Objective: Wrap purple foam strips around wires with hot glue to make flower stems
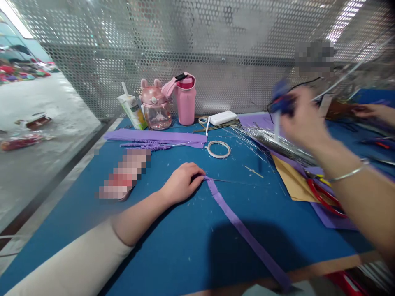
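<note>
L hand point(185, 183) low on blue table point(173, 246), fingertips pinched on end of purple strip point(236, 222), which trails from there down to near edge, on its R; thin wire point(231, 181) also runs R. R hand point(304, 119) raised, fingers wrapped round blurred blue tool point(282, 100), poss. a glue gun. Beyond L hand: tape ring point(228, 149), fuzzy purple stem point(148, 144), purple strips point(173, 137), then pink bottle point(186, 107), clear bottle point(157, 113) & carton point(133, 111). Pixelated item point(125, 176) to its L. Below R hand: wire bundle point(262, 137), partly hidden by wrist; red-handled scissors point(314, 193) nearer, by tan paper point(288, 181). Co-worker's hand point(375, 112) off R.
</note>
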### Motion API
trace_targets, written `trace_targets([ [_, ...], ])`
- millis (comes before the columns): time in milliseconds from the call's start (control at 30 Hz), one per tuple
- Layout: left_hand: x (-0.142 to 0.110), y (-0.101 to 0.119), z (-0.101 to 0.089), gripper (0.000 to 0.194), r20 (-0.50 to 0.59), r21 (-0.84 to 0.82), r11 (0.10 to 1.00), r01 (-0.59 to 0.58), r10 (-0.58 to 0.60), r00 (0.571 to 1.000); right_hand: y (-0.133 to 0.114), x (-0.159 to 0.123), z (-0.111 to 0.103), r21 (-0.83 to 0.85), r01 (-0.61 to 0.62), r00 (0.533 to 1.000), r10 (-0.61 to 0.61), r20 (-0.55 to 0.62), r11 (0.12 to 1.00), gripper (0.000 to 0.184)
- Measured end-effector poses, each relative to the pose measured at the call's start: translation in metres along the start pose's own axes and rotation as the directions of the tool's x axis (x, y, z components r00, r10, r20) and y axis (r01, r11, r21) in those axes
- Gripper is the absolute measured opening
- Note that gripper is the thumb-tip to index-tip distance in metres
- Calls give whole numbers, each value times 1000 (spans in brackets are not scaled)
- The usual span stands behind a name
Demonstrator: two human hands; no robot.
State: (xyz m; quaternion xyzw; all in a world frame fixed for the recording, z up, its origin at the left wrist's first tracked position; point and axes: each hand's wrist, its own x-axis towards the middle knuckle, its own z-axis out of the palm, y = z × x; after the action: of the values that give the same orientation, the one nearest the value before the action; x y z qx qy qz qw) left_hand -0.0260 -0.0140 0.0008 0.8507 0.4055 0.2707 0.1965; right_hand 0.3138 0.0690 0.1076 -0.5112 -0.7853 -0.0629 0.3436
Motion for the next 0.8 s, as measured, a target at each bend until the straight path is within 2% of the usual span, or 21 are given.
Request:
trace_targets([
  [33,0,0,0,17,2,3,1000,1,-1,1000,-11,-10,22,31,47,994,-50,101,998,42],
  [100,0,0,0,17,6,9,1000,-3,3,1000,-29,-26,65,106,135,945,-160,285,985,47],
  [167,0,0,0,16,4,12,1000,-11,11,1000,-40,-34,96,150,178,903,-223,367,972,45],
  [267,1,0,-1,16,-2,7,1000,-22,22,1000,-42,-33,117,137,202,884,-241,402,970,40],
  [433,1,0,0,16,4,7,1000,-26,25,1000,-41,-30,111,115,222,869,-250,428,968,44],
  [500,0,0,-1,17,20,-4,999,-34,34,999,-53,-36,100,78,236,897,-248,366,969,46],
  [567,0,0,-1,19,26,-39,998,-42,43,999,-73,-45,84,39,244,942,-247,227,969,49],
  [600,0,0,-2,19,24,-68,997,-38,40,999,-84,-51,76,56,261,942,-267,205,964,50],
  [700,-3,2,-4,20,15,-220,975,34,-32,999,-113,-70,56,107,313,885,-331,328,944,41],
  [800,-5,11,-6,22,-61,-462,868,183,-237,970,-128,-86,49,103,283,847,-299,439,954,38],
])
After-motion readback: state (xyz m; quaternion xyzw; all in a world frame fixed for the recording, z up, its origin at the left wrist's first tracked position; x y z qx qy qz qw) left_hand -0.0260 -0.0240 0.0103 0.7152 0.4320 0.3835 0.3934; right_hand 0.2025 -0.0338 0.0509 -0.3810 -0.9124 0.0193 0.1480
